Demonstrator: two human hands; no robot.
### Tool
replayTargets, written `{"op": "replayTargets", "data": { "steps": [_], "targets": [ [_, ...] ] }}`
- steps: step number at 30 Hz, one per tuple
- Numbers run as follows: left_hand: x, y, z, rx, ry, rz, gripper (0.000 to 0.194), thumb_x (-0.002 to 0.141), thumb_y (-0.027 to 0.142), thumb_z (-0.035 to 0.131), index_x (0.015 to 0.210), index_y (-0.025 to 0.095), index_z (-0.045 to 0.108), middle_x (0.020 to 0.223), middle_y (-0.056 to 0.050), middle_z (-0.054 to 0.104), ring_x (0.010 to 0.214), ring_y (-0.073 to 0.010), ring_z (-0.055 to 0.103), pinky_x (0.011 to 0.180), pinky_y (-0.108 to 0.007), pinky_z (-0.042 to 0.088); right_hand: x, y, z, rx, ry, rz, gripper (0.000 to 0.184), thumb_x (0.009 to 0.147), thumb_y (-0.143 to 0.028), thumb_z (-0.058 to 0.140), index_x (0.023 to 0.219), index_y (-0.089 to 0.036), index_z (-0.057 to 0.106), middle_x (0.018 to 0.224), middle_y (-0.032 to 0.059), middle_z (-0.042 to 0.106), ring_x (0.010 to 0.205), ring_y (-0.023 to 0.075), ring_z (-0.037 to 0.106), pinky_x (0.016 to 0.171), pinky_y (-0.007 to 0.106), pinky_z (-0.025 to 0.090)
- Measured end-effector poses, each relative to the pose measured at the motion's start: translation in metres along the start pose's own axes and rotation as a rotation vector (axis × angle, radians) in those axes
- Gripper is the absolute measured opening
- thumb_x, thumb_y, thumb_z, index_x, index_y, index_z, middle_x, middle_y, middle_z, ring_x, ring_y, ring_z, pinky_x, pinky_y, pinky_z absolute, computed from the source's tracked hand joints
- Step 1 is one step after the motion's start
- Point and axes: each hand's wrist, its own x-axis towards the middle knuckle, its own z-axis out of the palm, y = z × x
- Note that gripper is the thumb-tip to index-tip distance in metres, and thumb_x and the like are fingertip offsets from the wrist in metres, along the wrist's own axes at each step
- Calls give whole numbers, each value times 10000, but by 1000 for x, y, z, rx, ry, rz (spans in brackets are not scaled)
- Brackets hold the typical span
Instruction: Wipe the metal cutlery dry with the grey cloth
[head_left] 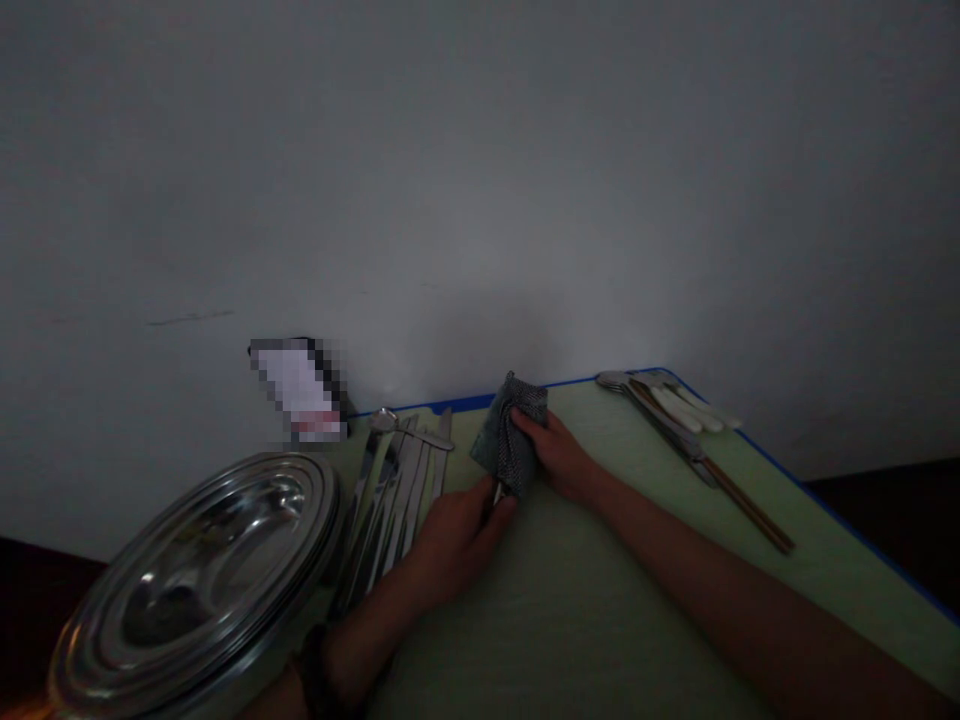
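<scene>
My left hand (466, 530) is closed around the thin handle of a utensil (497, 492); its other end is hidden in a cloth, so its kind does not show. The grey-green checked cloth (510, 435) is wrapped over that end. Pinching the cloth from the right is my right hand (559, 455), its fingers closed on the fabric. Several metal knives or similar flat-handled cutlery (401, 490) lie side by side to the left of my left hand, partly covered by my forearm. A metal spoon (412, 428) lies across their far ends.
Stacked oval metal trays (319, 500) stand at the table's left. A phone (300, 390), blurred out, leans by the wall. At the right lie wooden chopsticks (750, 505), spoons (613, 380) and white-handled cutlery (682, 408). The pale green table (585, 610) has a blue edge against the wall.
</scene>
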Motion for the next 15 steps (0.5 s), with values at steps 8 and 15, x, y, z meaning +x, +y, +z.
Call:
{"op": "replayTargets", "data": {
  "steps": [8, 15],
  "targets": [
    [1, 0, 0, 43, -28, -29, 274, 885, 386, 310, 742, 198, 450, 591, 18, 500, 546, -144, 486, 503, -237, 294, -6, -9, 2, 18, -4, 43, 298, 601, -147, 563, 889, -221, 567, 737, -30, 647, 738, 165, 602, 709, 313, 468],
    [1, 1, 0, 54, 0, -44, 279, 878, 401, 319, 735, 199, 448, 595, 17, 508, 531, -138, 474, 501, -235, 286, -4, -5, 3, 55, -25, 11, 274, 623, -286, 663, 879, -216, 595, 829, 0, 669, 814, 165, 608, 790, 336, 452]
  ]
}}
